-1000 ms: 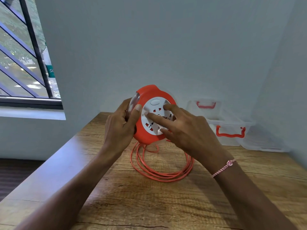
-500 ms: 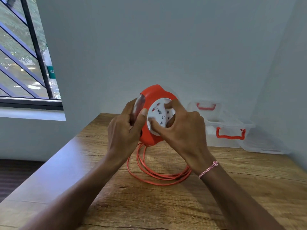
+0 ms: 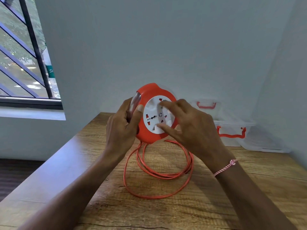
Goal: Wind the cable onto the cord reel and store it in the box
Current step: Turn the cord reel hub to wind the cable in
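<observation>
Only a partial "Se" on the green label [image 3: 50, 71] outside the window

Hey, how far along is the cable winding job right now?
Early. Done: nothing stored yet. In hand: the left hand grips the reel by its edge, held up off the table, while the right hand has fingers on its white dial. Left: several loops of cable lie loose on the table, and the reel must then go into the box by the wall.

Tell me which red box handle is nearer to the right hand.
The lower, larger red handle, on the clear box's front, is nearer the right hand; the smaller handle sits farther back.
</observation>
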The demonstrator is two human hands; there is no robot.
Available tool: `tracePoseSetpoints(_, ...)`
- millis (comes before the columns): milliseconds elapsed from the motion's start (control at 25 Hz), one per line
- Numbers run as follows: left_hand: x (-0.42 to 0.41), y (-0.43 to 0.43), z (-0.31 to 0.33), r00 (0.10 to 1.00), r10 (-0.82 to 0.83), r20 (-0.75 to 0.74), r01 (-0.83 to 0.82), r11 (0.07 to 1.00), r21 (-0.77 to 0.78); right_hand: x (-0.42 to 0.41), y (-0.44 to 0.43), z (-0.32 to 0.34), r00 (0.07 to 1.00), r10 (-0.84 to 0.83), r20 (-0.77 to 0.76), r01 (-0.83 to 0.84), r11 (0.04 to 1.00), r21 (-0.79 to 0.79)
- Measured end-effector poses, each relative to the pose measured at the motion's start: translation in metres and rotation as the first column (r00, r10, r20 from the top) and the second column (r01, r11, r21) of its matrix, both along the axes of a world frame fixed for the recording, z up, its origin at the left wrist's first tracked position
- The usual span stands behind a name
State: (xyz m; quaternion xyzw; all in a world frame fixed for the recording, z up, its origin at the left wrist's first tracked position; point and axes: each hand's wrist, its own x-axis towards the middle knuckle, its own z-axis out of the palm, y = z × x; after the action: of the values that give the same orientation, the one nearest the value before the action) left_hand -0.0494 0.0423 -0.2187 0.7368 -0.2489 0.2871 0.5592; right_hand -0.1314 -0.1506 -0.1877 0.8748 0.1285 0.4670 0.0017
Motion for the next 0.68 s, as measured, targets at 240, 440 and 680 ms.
tracePoseSetpoints(240, -0.001, 0.000, 0.001, 0.999, -0.051, -0.006, 0.050, 0.999, -0.020, 0.000, 0.011, -0.007, 0.995, -0.035, 0.095, 0.051, 0.985, -0.166)
tracePoseSetpoints(440, -0.003, -0.003, -0.002, 0.998, -0.033, 0.053, 0.033, 0.999, -0.008, 0.003, 0.025, -0.005, 0.995, -0.041, 0.086, 0.021, 0.975, 0.220)
tracePoseSetpoints(680, -0.002, -0.007, -0.007, 0.996, -0.020, 0.083, 0.018, 1.000, 0.023, 0.008, 0.035, -0.001, 0.929, 0.355, -0.107, 0.002, 0.283, 0.959)
